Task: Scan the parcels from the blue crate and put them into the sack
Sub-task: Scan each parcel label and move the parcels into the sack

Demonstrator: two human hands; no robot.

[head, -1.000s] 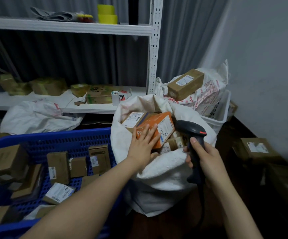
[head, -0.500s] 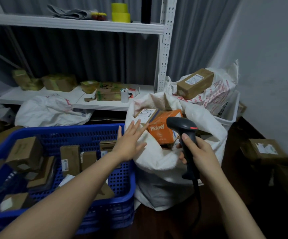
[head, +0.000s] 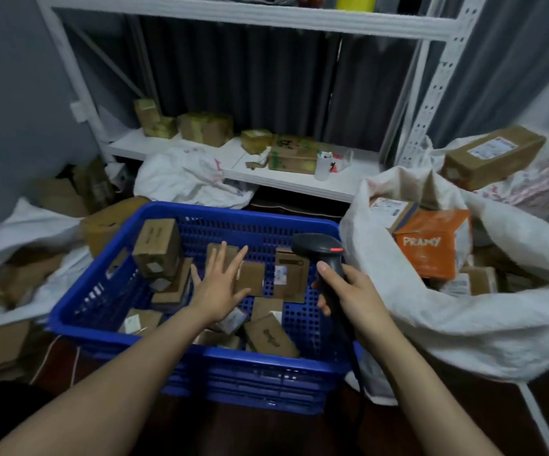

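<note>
Two bare forearms and hands, no sleeves in view

Both arms are uncovered from the lower frame edge to the fingertips; no cuff, glove, watch, ring or bracelet shows on either. The left hand (head: pixel 218 289) has slim fingers with short, plain nails. The right hand (head: pixel 352 291) shows a short, unpainted thumbnail, rounded at the tip. Motion blur softens finer detail on both wrists.

Both forearms bare, reaching forward. My left hand (head: pixel 219 286) is flat, palm down, fingers spread, holding nothing. My right hand (head: pixel 348 291) sits just to its right, fist wrapped round a dark handle, thumb up along it.
</note>
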